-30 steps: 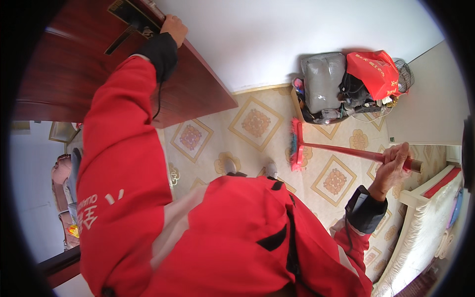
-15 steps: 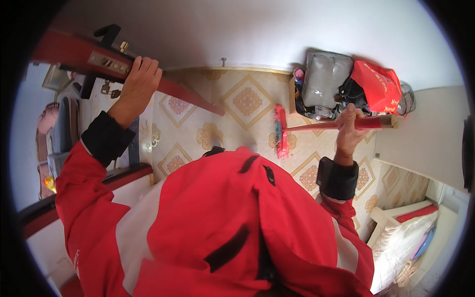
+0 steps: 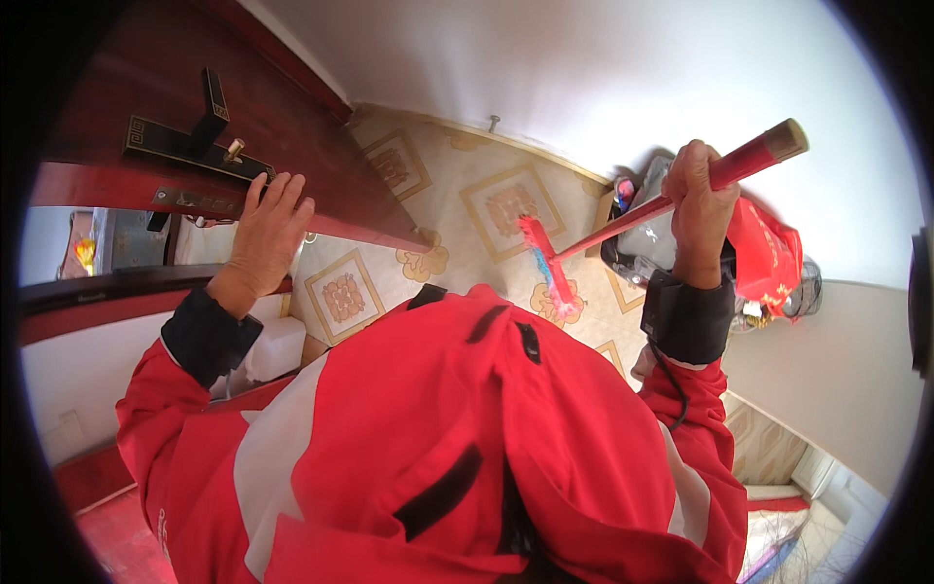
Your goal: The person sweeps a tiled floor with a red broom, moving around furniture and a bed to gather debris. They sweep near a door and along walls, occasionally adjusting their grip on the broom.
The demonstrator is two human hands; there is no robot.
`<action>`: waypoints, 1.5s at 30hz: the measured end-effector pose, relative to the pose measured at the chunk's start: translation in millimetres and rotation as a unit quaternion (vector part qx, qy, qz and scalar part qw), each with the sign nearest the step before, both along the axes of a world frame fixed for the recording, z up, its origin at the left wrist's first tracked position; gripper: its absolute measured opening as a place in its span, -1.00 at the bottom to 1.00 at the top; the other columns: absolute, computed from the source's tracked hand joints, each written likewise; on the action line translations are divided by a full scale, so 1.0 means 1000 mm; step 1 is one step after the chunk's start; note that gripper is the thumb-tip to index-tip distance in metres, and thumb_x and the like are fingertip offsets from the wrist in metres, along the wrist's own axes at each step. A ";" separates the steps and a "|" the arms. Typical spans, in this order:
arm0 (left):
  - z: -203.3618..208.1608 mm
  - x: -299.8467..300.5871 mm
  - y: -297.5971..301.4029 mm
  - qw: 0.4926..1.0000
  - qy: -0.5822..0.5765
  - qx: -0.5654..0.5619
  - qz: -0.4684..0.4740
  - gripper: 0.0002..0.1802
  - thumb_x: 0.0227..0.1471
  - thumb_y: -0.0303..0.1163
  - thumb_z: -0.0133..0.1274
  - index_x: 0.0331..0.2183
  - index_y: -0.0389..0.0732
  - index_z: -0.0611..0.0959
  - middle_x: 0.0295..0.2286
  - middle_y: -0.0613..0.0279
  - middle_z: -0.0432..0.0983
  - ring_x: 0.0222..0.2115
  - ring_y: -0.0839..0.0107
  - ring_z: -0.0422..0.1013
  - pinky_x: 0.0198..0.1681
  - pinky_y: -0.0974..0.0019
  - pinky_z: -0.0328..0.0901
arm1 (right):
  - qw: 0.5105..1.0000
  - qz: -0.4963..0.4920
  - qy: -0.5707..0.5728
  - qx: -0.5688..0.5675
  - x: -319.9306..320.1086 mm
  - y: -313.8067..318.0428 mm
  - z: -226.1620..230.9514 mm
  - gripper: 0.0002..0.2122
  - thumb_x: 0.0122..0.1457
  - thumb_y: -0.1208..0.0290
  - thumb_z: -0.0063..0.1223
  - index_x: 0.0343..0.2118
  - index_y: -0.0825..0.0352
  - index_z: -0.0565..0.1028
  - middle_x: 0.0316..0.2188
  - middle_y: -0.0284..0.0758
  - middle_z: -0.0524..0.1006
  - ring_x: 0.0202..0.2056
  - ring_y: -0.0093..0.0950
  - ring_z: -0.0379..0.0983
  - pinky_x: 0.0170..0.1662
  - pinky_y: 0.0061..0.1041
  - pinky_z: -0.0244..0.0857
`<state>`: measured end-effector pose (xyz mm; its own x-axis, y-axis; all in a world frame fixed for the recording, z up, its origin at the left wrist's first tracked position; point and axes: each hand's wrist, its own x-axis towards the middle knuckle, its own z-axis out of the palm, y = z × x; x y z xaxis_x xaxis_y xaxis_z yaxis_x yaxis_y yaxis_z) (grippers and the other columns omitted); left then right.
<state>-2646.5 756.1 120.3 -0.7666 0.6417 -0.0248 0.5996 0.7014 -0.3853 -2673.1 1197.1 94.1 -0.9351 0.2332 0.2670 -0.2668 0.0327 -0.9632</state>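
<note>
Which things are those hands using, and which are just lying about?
Being used:
long red broom, gripped by the right hand
dark red wooden door, left hand at its edge

Probably lying about:
crumpled red bag
shiny grey bundle

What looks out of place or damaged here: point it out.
Nothing visible looks spilled or broken. The one untidy spot is the box by the wall, behind the broom handle: things are heaped in it, with a red bag at its right end.
</note>
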 end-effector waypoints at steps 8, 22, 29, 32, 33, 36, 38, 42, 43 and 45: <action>-0.091 -0.052 0.047 0.865 -0.247 0.407 0.159 -0.57 -0.16 -0.35 0.11 -0.19 -0.26 0.42 -0.27 0.05 0.36 -0.33 0.30 0.39 -0.33 0.31 0.29 | 0.985 0.051 0.087 -0.138 -0.053 -0.062 0.037 -0.62 0.20 0.19 -0.18 -0.70 0.21 0.10 -0.78 -0.51 0.04 -0.72 -0.68 -0.10 -0.63 -0.64 -0.07; -0.348 -0.240 0.142 -0.338 -0.398 0.798 0.301 -0.48 -0.05 -0.07 0.04 -0.26 -0.35 0.35 -0.34 0.03 0.42 -0.28 0.18 0.39 -0.20 0.15 0.32 | 0.969 0.040 0.000 -0.244 -0.172 -0.111 -0.051 -0.62 0.27 0.14 -0.43 -0.68 0.18 0.04 -0.71 -0.49 0.00 -0.64 -0.61 -0.07 -0.40 -0.55 0.02; -0.388 -0.305 0.143 -0.268 -0.328 0.770 0.477 -0.75 0.09 -0.22 -0.23 -0.42 -0.21 0.37 -0.54 0.22 0.41 -0.53 0.31 0.39 -0.49 0.26 0.35 | 0.975 0.188 0.010 -0.115 -0.236 -0.126 -0.042 -0.69 0.22 0.26 -0.25 -0.66 0.22 0.15 -0.71 -0.44 0.12 -0.66 -0.57 0.09 -0.34 -0.46 0.17; -0.408 -0.320 0.138 -0.259 -0.265 0.793 0.483 -0.72 0.09 -0.15 -0.25 -0.45 -0.15 0.37 -0.61 0.25 0.40 -0.64 0.35 0.33 -0.65 0.26 0.28 | 0.961 0.265 0.024 -0.073 -0.270 -0.109 -0.030 -0.70 0.18 0.25 -0.18 -0.65 0.25 0.21 -0.70 -0.42 0.18 -0.65 -0.56 0.16 -0.31 -0.42 0.22; -0.414 -0.325 0.134 -0.245 -0.253 0.790 0.502 -0.72 0.08 -0.14 -0.24 -0.45 -0.15 0.37 -0.62 0.25 0.40 -0.65 0.35 0.32 -0.66 0.27 0.26 | 0.949 0.309 0.022 -0.065 -0.284 -0.104 -0.028 -0.69 0.19 0.25 -0.20 -0.66 0.24 0.21 -0.70 -0.42 0.19 -0.67 -0.57 0.16 -0.31 -0.42 0.22; -0.425 -0.345 0.115 -0.176 -0.251 0.796 0.521 -0.71 0.07 -0.12 -0.24 -0.50 -0.12 0.37 -0.70 0.31 0.32 -0.76 0.40 0.22 -0.75 0.34 0.14 | 0.922 0.382 0.029 -0.053 -0.322 -0.108 -0.034 -0.67 0.21 0.23 -0.23 -0.67 0.24 0.21 -0.71 -0.42 0.21 -0.68 -0.57 0.18 -0.32 -0.43 0.24; -0.430 -0.360 0.097 -0.145 -0.239 0.783 0.555 -0.69 0.07 -0.12 -0.26 -0.54 -0.11 0.36 -0.74 0.34 0.24 -0.80 0.44 0.14 -0.77 0.37 0.07 | 0.904 0.421 0.025 -0.061 -0.346 -0.122 -0.041 -0.67 0.22 0.24 -0.26 -0.67 0.24 0.21 -0.71 -0.41 0.22 -0.68 -0.57 0.18 -0.32 -0.43 0.24; -0.436 -0.391 0.058 -0.181 -0.232 0.791 0.537 -0.67 0.05 -0.16 -0.29 -0.64 -0.10 0.30 -0.81 0.36 0.08 -0.82 0.50 0.02 -0.77 0.43 -0.07 | 0.886 0.455 0.041 -0.083 -0.393 -0.163 -0.051 -0.67 0.24 0.27 -0.33 -0.67 0.23 0.21 -0.72 -0.40 0.22 -0.67 -0.56 0.21 -0.33 -0.42 0.26; -0.436 -0.400 0.048 -0.185 -0.235 0.792 0.532 -0.68 0.05 -0.17 -0.29 -0.65 -0.10 0.29 -0.81 0.36 0.07 -0.83 0.50 0.01 -0.77 0.43 -0.08 | 0.884 0.458 0.039 -0.086 -0.406 -0.176 -0.053 -0.67 0.24 0.27 -0.33 -0.67 0.23 0.21 -0.72 -0.40 0.22 -0.67 -0.56 0.21 -0.33 -0.42 0.26; -0.437 -0.420 0.026 -0.189 -0.222 0.799 0.526 -0.69 0.04 -0.19 -0.28 -0.66 -0.09 0.27 -0.82 0.37 0.05 -0.83 0.51 0.00 -0.77 0.44 -0.09 | 0.882 0.461 0.029 -0.086 -0.433 -0.204 -0.059 -0.67 0.25 0.27 -0.34 -0.66 0.23 0.21 -0.71 -0.40 0.23 -0.67 -0.57 0.21 -0.34 -0.44 0.26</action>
